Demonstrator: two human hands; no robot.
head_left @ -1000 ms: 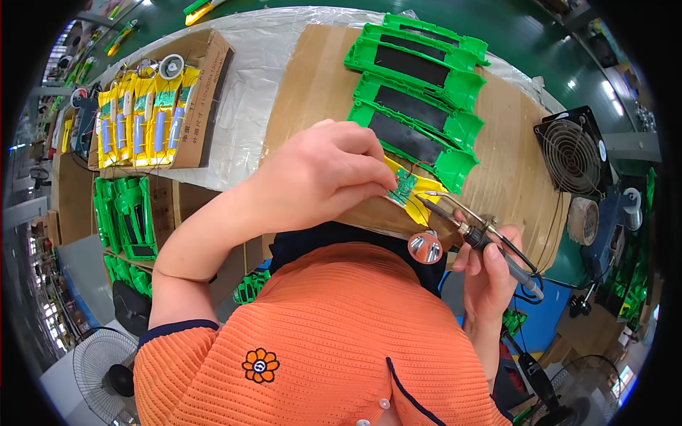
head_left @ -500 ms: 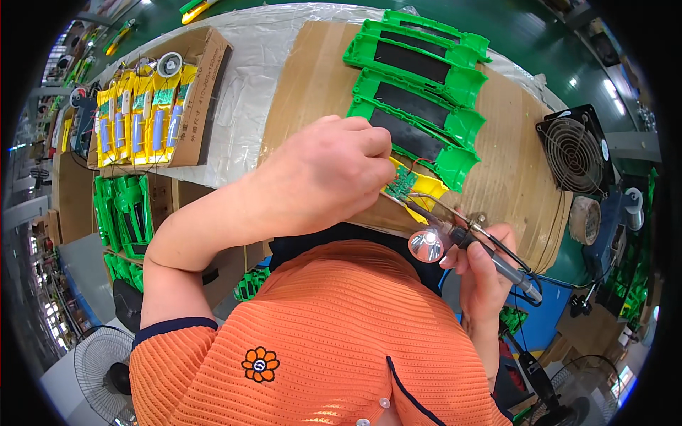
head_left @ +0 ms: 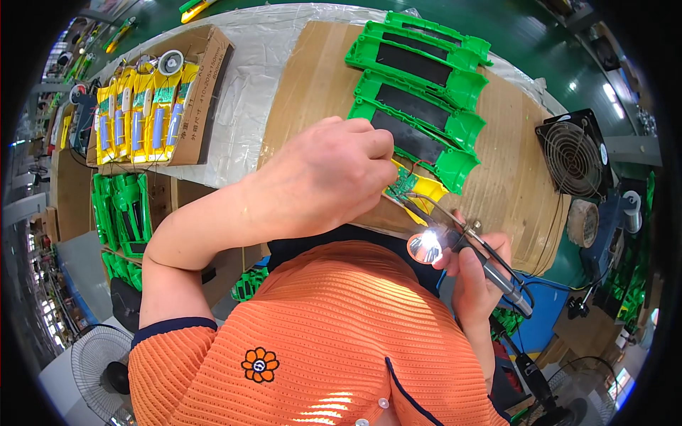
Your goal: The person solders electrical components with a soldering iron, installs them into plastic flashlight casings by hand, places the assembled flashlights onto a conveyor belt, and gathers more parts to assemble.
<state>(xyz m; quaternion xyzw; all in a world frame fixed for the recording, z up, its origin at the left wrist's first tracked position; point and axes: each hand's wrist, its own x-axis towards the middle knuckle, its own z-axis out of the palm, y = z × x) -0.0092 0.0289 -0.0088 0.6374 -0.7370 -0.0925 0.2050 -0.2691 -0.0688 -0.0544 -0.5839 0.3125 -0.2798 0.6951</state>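
Though indistinct, iron [head_left: 506, 285] diagonal, seemingly leftward.

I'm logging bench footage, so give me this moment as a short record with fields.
Left hand: curled at the yellow piece; fingertips hidden
Right hand: holding a grey-handled soldering iron
Green circuit board: on the yellow piece
Round reflector: lit
Green casings: on the cardboard sheet
Cardboard box: upper left, holding yellow parts
Black fan: right side

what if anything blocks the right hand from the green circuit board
Nothing visible: the soldering iron in the right hand points toward the circuit board. The lit reflector sits beside the iron; the left hand is at the board's left end.
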